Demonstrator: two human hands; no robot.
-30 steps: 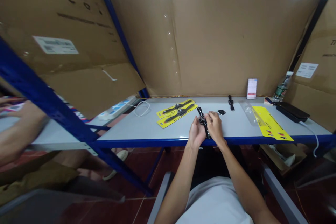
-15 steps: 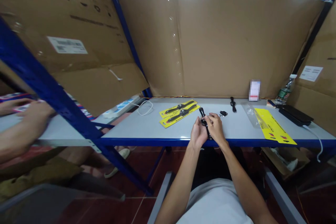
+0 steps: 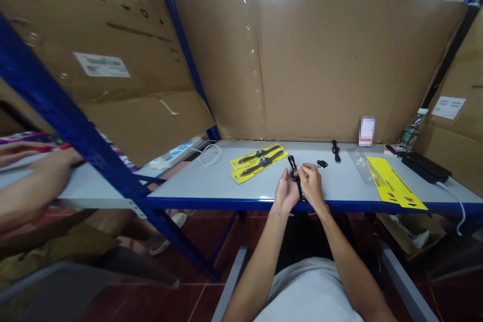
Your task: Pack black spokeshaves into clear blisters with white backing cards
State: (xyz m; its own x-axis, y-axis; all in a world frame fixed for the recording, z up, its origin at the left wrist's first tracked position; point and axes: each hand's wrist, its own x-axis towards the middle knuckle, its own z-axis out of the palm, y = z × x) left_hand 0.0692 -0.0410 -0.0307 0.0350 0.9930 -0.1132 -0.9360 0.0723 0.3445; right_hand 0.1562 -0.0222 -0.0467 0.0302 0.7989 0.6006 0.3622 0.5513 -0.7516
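Note:
A long black object with a glossy, rounded upper end [image 3: 292, 162] is held between my two hands over the table's front edge; its exact kind is unclear. My left hand [image 3: 286, 192] cups it from the left, with the thumb against its middle. From the right, my right hand [image 3: 311, 183] has its fingers bent and pinched at the object's middle, partly hiding it. Just beyond my right hand lies a small black and shiny piece [image 3: 321, 164]. A black strap-like piece [image 3: 335, 152] rests farther back. To the left, two yellow cards [image 3: 241, 176] carry long dark items with round centres.
Flat yellow cards [image 3: 388, 181] and clear plastic [image 3: 360, 163] lie on the right, near a black case [image 3: 425, 166] with a white cable. A phone [image 3: 366, 132] and bottle [image 3: 411, 133] stand behind. Cardboard walls [image 3: 339, 65] enclose the table. Another person's hand [image 3: 49, 166] is at far left.
The view has shifted slightly. My right fingers have moved a little at the object's middle while both hands keep hold of it. At far left, the other person's hands have moved.

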